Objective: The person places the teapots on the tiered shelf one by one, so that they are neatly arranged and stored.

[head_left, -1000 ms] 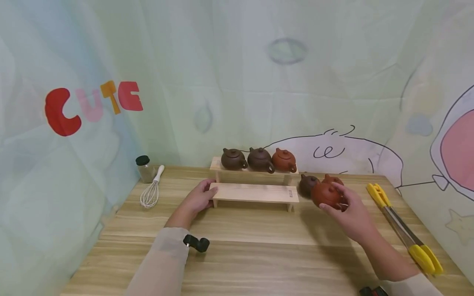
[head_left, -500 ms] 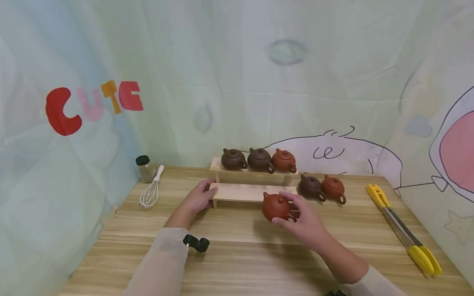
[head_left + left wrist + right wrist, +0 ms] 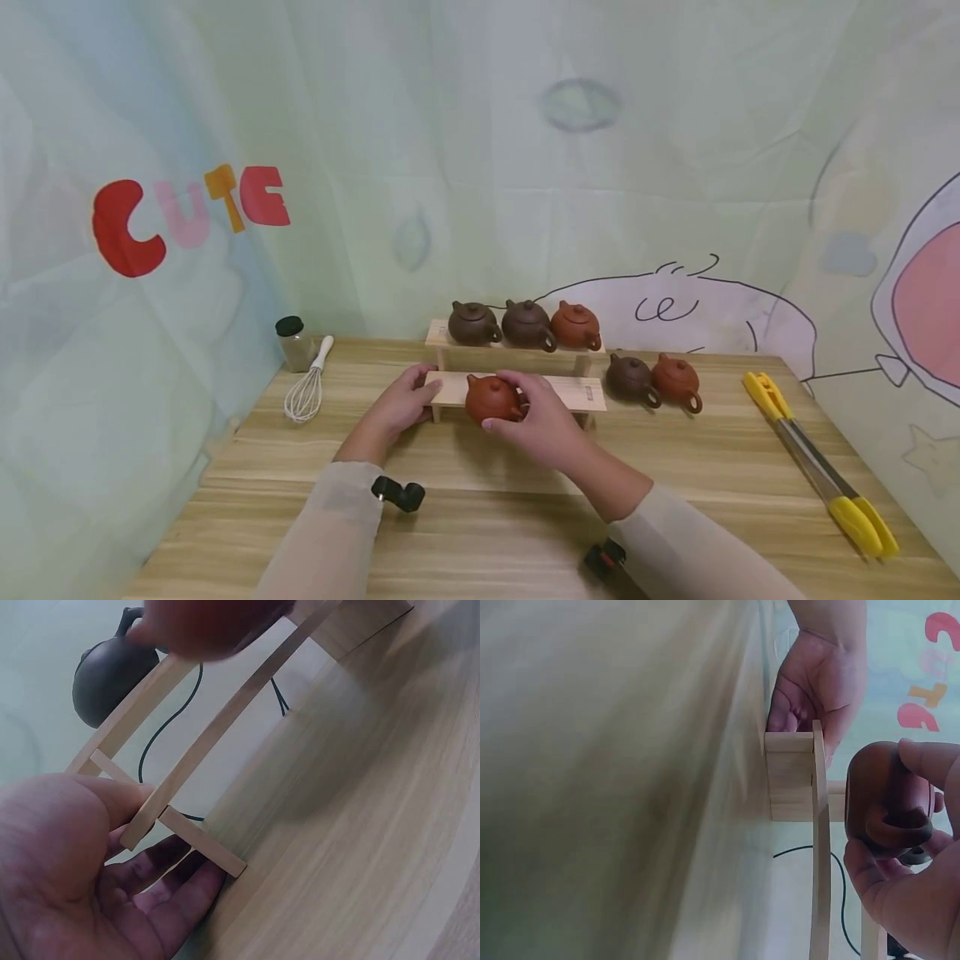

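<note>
My right hand (image 3: 546,425) holds a reddish-brown clay teapot (image 3: 489,400) by its sides, thumb in front and fingers behind. The teapot hangs close over the lower wooden stand (image 3: 558,392), with a narrow gap under it in the right wrist view. At that stand's left end, my left hand (image 3: 402,402) grips the board, thumb on top and fingers around the leg (image 3: 202,841). Behind, on the higher wooden stand (image 3: 439,332), sit a dark brown teapot (image 3: 471,323), a second dark teapot (image 3: 525,323) and a reddish one (image 3: 575,325).
Right of the stands, another dark teapot (image 3: 628,379) and a reddish teapot (image 3: 673,382) rest on the wooden table (image 3: 480,533). Yellow-ended tongs (image 3: 817,467) lie at the far right. A white whisk (image 3: 306,387) and a black-lidded jar (image 3: 296,346) are at the left.
My right hand has carried the reddish teapot leftward from beside the two table teapots to over the lower stand. The left hand has stayed at the stand's end.
</note>
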`<state>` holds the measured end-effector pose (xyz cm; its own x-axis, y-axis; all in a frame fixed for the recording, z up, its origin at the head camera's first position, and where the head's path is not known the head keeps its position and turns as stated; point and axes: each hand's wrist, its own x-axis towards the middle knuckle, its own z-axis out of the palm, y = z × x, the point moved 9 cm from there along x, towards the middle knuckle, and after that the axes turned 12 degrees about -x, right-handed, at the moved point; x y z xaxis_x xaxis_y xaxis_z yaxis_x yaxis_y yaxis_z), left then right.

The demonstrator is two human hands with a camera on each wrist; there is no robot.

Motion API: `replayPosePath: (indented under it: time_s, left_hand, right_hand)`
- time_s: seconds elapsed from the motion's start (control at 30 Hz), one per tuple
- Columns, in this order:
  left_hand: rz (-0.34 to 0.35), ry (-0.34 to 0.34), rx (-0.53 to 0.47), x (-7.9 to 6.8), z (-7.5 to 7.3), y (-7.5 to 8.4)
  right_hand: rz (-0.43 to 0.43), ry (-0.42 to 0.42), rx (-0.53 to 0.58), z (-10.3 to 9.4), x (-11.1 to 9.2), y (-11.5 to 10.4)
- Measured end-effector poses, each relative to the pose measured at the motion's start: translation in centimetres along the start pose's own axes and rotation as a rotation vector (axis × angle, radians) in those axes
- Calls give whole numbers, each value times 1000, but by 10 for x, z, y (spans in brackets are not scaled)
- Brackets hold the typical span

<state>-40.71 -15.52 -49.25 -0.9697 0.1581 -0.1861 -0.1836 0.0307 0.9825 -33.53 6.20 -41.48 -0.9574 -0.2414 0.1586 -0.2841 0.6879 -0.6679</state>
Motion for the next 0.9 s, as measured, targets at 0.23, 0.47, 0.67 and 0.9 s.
replayPosePath:
  time_s: [0.23,0.47,0.67,0.9]
  left_hand:
    - [14,-15,32,0,2,2]
    - [17,-17,63,-3,2,3]
    - [15,-1,76,-5,-1,4]
    - [12,-1,72,-3,-1,3]
  right_hand:
    - [-4,-23,-102,11,30,-12]
    - [-17,-32,-114,23,47,-17]
    - [-12,-13,-97,29,52,-15]
    - [-11,-25,-47,29,51,-13]
